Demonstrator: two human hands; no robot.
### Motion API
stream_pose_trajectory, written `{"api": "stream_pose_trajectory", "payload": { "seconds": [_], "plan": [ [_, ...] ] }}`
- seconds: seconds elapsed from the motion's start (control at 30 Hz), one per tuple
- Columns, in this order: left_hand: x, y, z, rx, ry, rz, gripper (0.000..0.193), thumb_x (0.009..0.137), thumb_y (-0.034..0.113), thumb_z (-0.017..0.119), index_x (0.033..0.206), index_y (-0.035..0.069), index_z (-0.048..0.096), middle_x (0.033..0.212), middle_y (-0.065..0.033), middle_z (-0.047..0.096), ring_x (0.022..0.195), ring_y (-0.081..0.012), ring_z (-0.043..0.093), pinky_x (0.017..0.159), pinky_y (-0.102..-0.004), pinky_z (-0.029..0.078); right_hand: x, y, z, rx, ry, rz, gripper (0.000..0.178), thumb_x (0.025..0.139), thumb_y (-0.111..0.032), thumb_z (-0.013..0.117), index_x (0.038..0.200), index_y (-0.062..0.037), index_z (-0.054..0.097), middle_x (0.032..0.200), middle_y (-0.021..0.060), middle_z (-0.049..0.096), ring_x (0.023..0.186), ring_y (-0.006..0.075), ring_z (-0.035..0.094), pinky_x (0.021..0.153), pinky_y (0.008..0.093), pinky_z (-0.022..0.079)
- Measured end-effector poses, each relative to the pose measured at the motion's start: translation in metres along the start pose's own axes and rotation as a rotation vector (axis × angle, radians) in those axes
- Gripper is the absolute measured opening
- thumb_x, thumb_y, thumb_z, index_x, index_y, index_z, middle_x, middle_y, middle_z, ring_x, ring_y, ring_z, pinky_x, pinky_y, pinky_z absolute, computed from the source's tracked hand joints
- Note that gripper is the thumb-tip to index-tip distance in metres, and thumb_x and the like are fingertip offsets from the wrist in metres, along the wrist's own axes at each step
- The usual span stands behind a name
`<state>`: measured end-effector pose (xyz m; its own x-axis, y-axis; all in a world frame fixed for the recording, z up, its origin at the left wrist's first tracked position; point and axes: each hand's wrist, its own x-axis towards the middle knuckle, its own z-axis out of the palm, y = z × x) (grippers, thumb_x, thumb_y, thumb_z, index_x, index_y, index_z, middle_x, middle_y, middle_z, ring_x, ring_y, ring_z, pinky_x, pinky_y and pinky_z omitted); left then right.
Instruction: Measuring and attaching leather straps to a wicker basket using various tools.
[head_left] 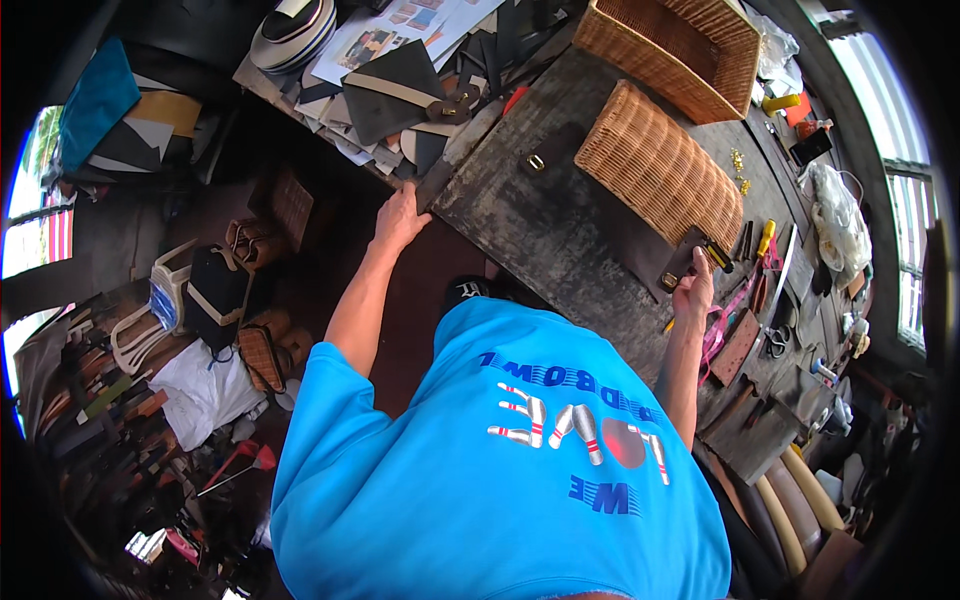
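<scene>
My left hand (398,222) rests by the near left corner of the worktable, thumb stretched out from the other fingers, with nothing seen in it. At the table's near right side my right hand (695,290) is closed on a small black-and-yellow tool (718,254), whose exact kind is hard to make out. Beside those fingers lies the end of a dark brown leather piece (640,248) with a brass clasp (669,281). A curved wicker panel (660,160) lies over that leather. Another brass clasp (536,162) shows on the leather's far left part.
An open wicker basket (600,42) stands behind the panel. Scissors (775,342), a yellow-handled tool (767,238), pink tape and a plastic bag (840,215) crowd the right side. Leather sheets and papers (400,35) cover a second surface at the far left. A white chair (150,310) stands left.
</scene>
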<state>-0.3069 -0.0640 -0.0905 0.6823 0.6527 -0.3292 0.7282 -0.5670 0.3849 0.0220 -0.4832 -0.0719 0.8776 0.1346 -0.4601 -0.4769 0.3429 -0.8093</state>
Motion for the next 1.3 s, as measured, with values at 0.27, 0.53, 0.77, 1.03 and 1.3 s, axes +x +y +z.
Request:
{"api": "stream_pose_trajectory", "payload": {
  "seconds": [0.27,0.53,0.77,1.03,1.3],
  "plan": [
    [-0.023,-0.025,0.005,-0.040,0.004,0.031,0.044,0.079,0.020,0.078,0.105,0.002,0.047,0.095,-0.0235,0.066,0.094,-0.0434,0.064,0.077,-0.0491,0.052,0.003,-0.009,-0.001,0.013,0.022,0.047,0.023,0.087,-0.008,0.072,0.109,-0.0062,0.065,0.103,0.0044,0.069,0.090,0.0173,0.067,0.080,0.0313,0.058],
    [-0.077,-0.062,0.011,-0.089,0.103,-0.006,0.042,0.081,0.021,0.077,0.106,0.004,0.048,0.098,-0.0205,0.064,0.094,-0.0423,0.064,0.078,-0.0494,0.051,0.009,-0.002,-0.007,0.021,0.015,0.068,0.024,0.086,-0.008,0.074,0.109,-0.0065,0.065,0.100,0.0044,0.069,0.092,0.0178,0.067,0.082,0.0314,0.058],
    [-0.091,-0.071,0.006,-0.109,0.062,-0.035,0.041,0.082,0.023,0.076,0.108,0.005,0.049,0.103,-0.0182,0.063,0.097,-0.0403,0.063,0.079,-0.0484,0.051,0.012,0.012,-0.014,0.027,0.038,0.090,0.027,0.085,-0.008,0.075,0.111,-0.0064,0.064,0.102,0.0049,0.067,0.094,0.0183,0.066,0.084,0.0309,0.057],
    [-0.094,-0.075,0.011,-0.168,0.146,-0.049,0.042,0.081,0.023,0.077,0.109,0.005,0.052,0.102,-0.0186,0.064,0.096,-0.0393,0.064,0.080,-0.0467,0.051,0.014,0.016,-0.018,0.012,0.024,0.085,0.023,0.086,-0.009,0.074,0.107,-0.0064,0.065,0.100,0.0041,0.067,0.095,0.0172,0.065,0.086,0.0335,0.056],
    [-0.090,-0.075,0.015,-0.357,0.041,-0.108,0.044,0.077,0.023,0.080,0.107,0.003,0.055,0.098,-0.0200,0.067,0.094,-0.0389,0.065,0.080,-0.0455,0.050,0.008,0.008,-0.013,0.029,-0.005,0.063,0.026,0.088,-0.007,0.072,0.112,-0.0057,0.063,0.103,0.0046,0.068,0.097,0.0188,0.065,0.087,0.0346,0.056]
  ]
}}
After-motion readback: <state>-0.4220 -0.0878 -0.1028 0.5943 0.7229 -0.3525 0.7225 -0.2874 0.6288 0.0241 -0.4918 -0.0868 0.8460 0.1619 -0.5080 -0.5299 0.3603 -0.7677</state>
